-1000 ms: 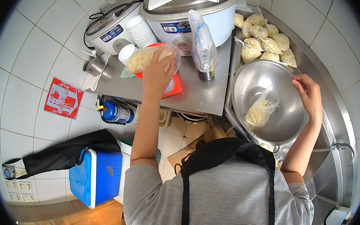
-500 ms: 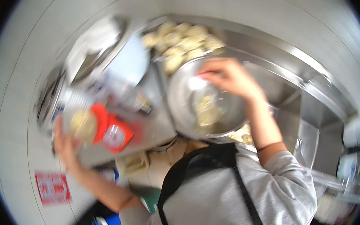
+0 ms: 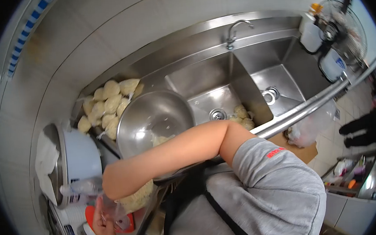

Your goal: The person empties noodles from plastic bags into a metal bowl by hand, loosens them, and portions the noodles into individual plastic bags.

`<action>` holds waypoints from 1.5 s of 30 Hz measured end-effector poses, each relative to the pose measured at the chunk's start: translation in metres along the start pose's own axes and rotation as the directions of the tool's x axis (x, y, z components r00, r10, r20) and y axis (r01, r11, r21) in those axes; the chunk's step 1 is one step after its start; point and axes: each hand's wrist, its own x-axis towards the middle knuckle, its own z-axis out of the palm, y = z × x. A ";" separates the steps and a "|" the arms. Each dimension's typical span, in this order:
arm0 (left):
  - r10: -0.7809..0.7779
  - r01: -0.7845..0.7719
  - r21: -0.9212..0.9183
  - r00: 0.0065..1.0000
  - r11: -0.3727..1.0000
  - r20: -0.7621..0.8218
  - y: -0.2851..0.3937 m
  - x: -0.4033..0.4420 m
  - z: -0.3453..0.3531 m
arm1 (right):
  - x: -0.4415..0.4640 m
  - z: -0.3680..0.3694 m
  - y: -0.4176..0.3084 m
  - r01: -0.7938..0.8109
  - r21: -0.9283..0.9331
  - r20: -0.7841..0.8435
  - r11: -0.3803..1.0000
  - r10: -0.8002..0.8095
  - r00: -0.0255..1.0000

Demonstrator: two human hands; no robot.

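My left hand (image 3: 103, 225) is at the lower left, beside the red scale (image 3: 126, 224). Its fingers grip the edge of a clear plastic bag (image 3: 111, 207). Pale yellow, shredded-looking food (image 3: 137, 198) shows by the bag, partly covered by my right arm. That arm reaches across to the left in front of the bowl, and my right hand (image 3: 107, 185) bends down at the bag. Its fingers are hidden. A large steel bowl (image 3: 154, 113) holds a little of the same pale food (image 3: 161, 140) at its bottom.
Several bagged pale yellow portions (image 3: 107, 104) are heaped behind the bowl. More bags (image 3: 242, 116) lie in the steel sink (image 3: 208, 96), under a tap (image 3: 231, 36). A white tub (image 3: 81, 154) stands left, near a clear bottle (image 3: 81, 187). A fan (image 3: 344, 30) is at far right.
My right hand has left the bowl and crossed left to the bag by my left hand. The head view has swung right, showing more of the sink.
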 end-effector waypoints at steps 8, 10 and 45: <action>0.137 -0.086 0.370 0.984 0.925 -0.114 -0.052 -0.013 -0.025 | 0.029 0.059 -0.013 -0.081 0.054 0.031 0.995 0.079 0.996; -0.100 0.146 0.187 0.967 0.971 -0.236 -0.035 -0.024 -0.015 | 0.034 0.063 -0.011 -0.141 0.057 0.133 0.988 0.132 0.982; -0.043 -0.095 -0.124 0.596 0.988 -0.802 -0.034 -0.069 0.007 | 0.088 0.109 0.003 -0.064 0.643 -0.134 0.763 0.194 0.972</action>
